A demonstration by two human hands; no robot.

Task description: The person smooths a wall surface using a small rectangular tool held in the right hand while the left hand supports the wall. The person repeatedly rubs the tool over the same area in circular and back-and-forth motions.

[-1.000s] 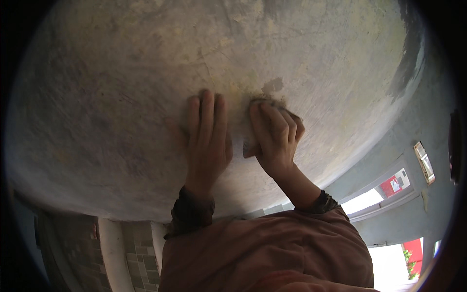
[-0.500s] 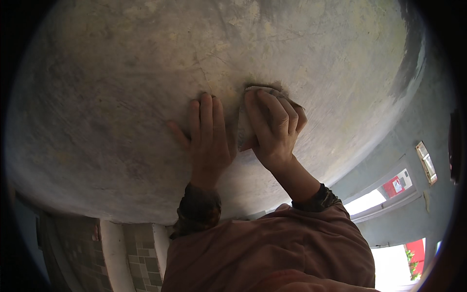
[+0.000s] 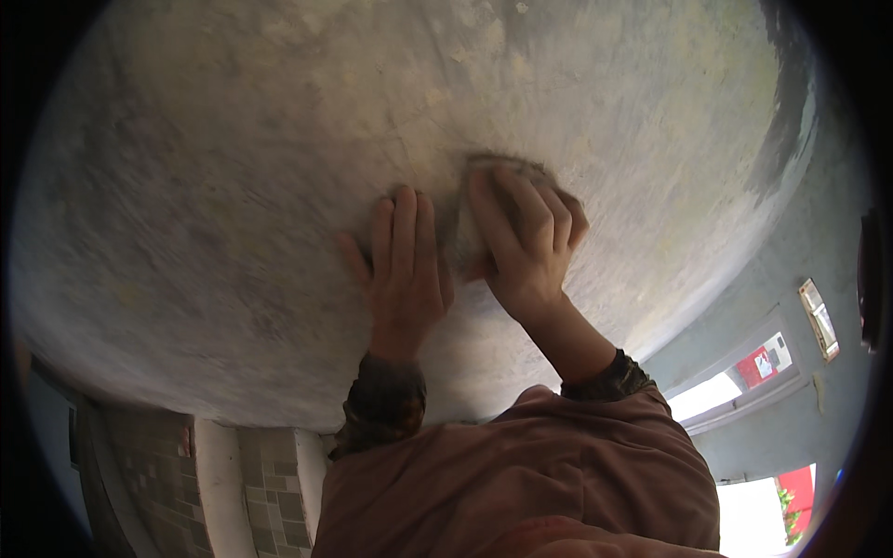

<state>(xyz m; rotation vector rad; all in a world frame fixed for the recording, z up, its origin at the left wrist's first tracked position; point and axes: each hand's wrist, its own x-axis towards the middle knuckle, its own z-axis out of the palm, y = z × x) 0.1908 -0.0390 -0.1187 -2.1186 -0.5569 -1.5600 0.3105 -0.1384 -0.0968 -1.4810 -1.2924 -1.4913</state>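
Observation:
A broad, scuffed plaster surface (image 3: 279, 121) in patchy grey and cream fills most of the view. My left hand (image 3: 406, 270) lies against it, fingers stretched out and the thumb side toward my right hand. Just right of it, my right hand (image 3: 532, 232) presses a folded sheet of sandpaper (image 3: 470, 228) onto the plaster with bent fingers. Motion smears the sheet, and the hand covers much of it. A dark edge shows beyond the fingertips.
At the lower left are white upright strips (image 3: 223, 484) between panels of grey-green tiles (image 3: 276, 507). To the right, a grey-blue wall (image 3: 744, 381) has bright window openings (image 3: 752, 507) and a small pale fixture (image 3: 819, 319).
My left hand has slid slightly right and toward me. The right hand stays in nearly the same place, with its sandpaper now more blurred.

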